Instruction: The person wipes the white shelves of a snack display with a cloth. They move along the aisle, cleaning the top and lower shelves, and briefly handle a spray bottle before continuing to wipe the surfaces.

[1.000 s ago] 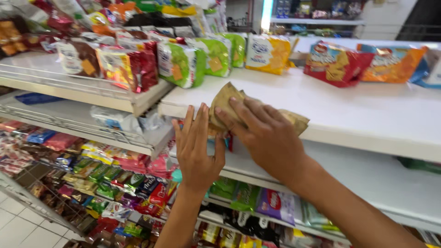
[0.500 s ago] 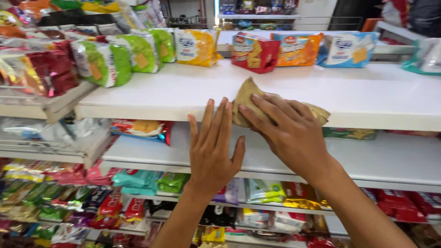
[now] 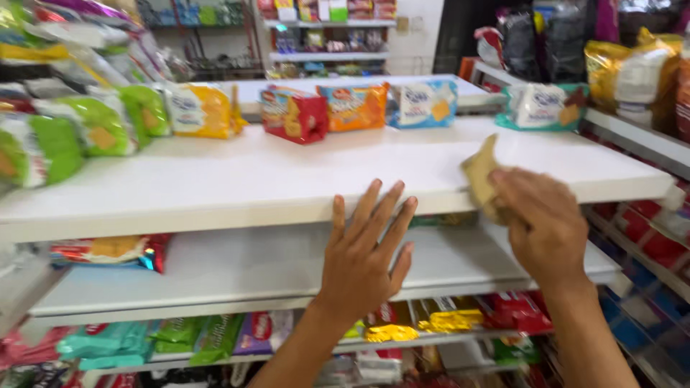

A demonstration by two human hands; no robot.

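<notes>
White shelf point(image 3: 287, 179): right hand point(image 3: 543, 230) gripping cloth point(image 3: 480, 176) slid rightward, left hand point(image 3: 363, 251) open.

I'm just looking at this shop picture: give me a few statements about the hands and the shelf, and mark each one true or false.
1. The right hand holds a tan cloth at the front of the white top shelf. True.
2. The left hand grips a red snack pack. False: its open fingers rest against the shelf's front edge, holding nothing.
3. A red pack, an orange pack and a blue-and-white pack stand in a row at the back of the top shelf. True.
4. The green packs stand at the right end of the shelf. False: they are at the left.
</notes>
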